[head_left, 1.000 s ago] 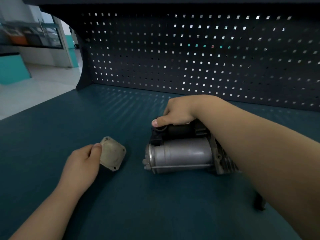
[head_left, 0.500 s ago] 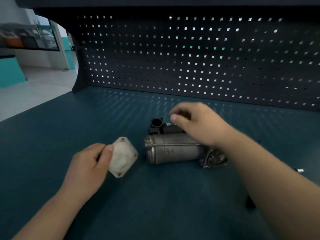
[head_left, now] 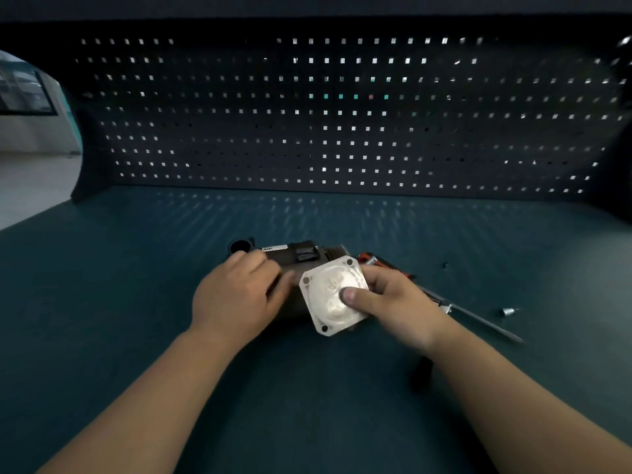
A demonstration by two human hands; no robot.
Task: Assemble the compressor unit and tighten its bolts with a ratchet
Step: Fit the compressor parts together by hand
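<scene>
The compressor lies on the teal bench, mostly hidden under my hands; its black connector block and a round port show at the back. My left hand lies over the compressor's body with fingers curled round it. My right hand holds the square grey cover plate, which has corner holes, with the thumb pressed on its face. The plate is tilted just right of the compressor's end. A ratchet with a red part lies on the bench behind my right hand.
A small socket and a dark bolt lie on the bench at the right. A dark pegboard wall closes the back. The bench's left edge drops to a bright floor.
The cover plate has passed from my left hand to my right hand and moved to the compressor's right side. My left hand now holds the compressor, which my right hand held before.
</scene>
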